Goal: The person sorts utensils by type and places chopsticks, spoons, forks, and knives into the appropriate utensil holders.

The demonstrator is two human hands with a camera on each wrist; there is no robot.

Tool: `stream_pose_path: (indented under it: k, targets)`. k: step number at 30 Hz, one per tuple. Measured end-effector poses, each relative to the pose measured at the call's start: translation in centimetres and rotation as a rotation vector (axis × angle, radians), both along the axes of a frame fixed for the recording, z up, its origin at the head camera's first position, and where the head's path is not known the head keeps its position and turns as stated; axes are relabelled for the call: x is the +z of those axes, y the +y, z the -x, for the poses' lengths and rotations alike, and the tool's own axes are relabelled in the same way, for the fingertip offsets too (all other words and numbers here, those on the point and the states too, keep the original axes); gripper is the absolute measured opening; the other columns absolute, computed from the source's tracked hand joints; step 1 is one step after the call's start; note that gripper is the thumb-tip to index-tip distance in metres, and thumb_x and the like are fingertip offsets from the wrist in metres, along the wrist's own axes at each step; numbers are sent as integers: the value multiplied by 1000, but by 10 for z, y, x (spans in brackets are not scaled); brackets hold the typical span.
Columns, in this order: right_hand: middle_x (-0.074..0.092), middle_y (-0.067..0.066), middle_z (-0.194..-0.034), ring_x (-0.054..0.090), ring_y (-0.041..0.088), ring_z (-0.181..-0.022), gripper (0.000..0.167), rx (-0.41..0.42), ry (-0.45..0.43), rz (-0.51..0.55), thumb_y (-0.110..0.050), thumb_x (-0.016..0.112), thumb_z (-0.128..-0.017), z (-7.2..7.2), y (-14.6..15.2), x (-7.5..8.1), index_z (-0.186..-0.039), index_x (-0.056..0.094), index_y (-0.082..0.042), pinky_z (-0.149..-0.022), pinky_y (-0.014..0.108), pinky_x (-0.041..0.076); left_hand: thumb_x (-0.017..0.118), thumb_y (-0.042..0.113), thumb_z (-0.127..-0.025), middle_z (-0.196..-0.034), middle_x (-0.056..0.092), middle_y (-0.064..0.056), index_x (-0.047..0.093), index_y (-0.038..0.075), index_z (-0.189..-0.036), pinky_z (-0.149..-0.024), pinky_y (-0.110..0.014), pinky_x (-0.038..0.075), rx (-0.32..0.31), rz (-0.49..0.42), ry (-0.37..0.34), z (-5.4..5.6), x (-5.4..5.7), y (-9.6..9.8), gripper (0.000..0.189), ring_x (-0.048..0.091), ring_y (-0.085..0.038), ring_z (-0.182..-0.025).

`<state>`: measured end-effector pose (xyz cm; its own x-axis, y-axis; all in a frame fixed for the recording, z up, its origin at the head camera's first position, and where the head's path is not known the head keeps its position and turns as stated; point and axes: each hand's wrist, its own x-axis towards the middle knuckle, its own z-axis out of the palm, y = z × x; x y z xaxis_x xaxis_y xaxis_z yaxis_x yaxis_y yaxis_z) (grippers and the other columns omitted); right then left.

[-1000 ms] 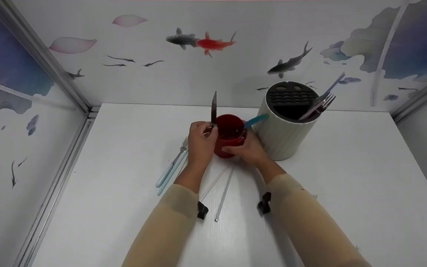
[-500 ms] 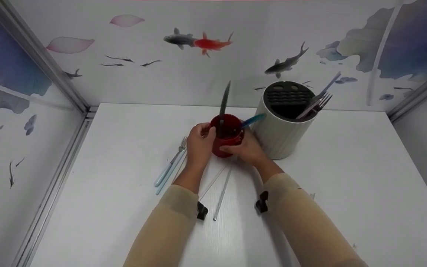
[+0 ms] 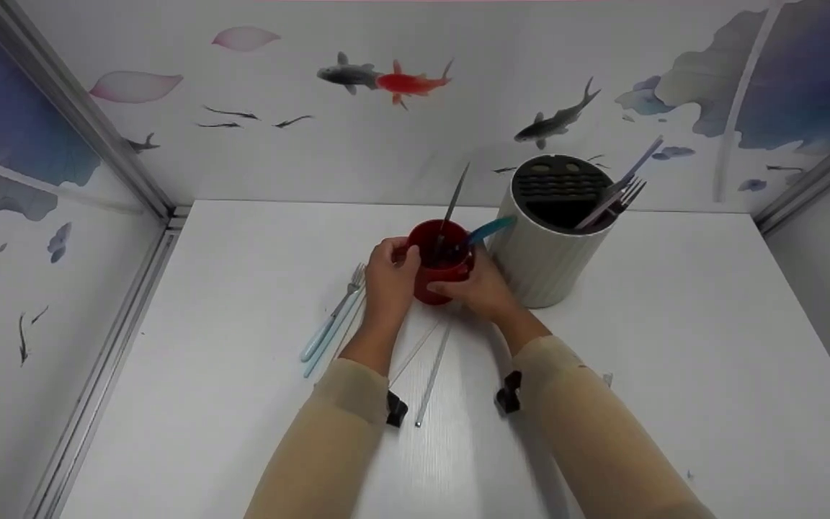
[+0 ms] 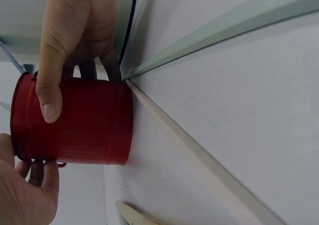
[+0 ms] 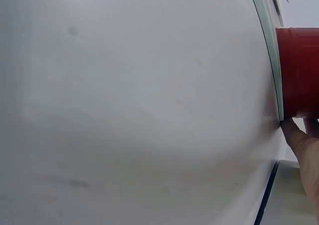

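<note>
A small red metal bucket [image 3: 431, 290] stands upright on the white table, between both hands. My right hand [image 3: 488, 290] grips it from the right, thumb across its front and fingers behind. On the other side my left hand [image 3: 389, 277] holds the bucket's left edge, with curled fingers by the rim in the left wrist view. A table knife [image 3: 456, 193] stands in the bucket, blade up and leaning right; its handle end is hidden inside. A turquoise handle [image 3: 493, 229] also sticks out over the right rim; its other end is out of sight.
Right behind my right hand stands a cream ribbed utensil holder [image 3: 539, 270] with a black insert, holding a fork [image 3: 630, 194] and other cutlery. Light-blue-handled cutlery [image 3: 332, 328] lies left of my left hand. Two thin sticks [image 3: 432, 378] lie between my forearms.
My left hand has let go of the knife, which has dropped into the bucket and tipped to the right. That hand now holds the bucket's left edge; the right hand has kept its grip.
</note>
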<state>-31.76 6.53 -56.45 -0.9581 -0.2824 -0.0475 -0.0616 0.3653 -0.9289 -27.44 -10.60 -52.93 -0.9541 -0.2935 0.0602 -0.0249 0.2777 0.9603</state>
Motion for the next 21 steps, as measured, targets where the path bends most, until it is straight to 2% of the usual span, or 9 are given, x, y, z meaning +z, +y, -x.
stream_pose_path:
  k: [11, 16, 21]
  targets:
    - [46, 5, -158, 41, 27, -148, 105, -15, -17, 8, -32, 93, -76, 0, 0, -1, -159, 29, -20, -117, 50, 45, 59, 26, -106, -127, 66, -9, 65, 7, -127, -99, -34, 57, 15, 30, 13, -3, 2, 4, 29, 64, -20, -116]
    - [43, 5, -160, 39, 27, -150, 103, -6, -40, 42, -31, 91, -79, -3, 1, -2, -159, 28, -20, -117, 50, 45, 58, 28, -107, -130, 65, -8, 64, 8, -130, -98, -33, 58, 21, 41, 5, -7, 3, 6, 31, 65, -20, -118]
    - [42, 5, -162, 40, 30, -151, 98, 11, -75, 12, -35, 87, -84, -10, 6, -3, -161, 29, -22, -118, 49, 45, 56, 30, -108, -131, 64, -8, 62, 8, -132, -100, -32, 58, 3, 72, 4, -8, 4, 3, 33, 63, -19, -120]
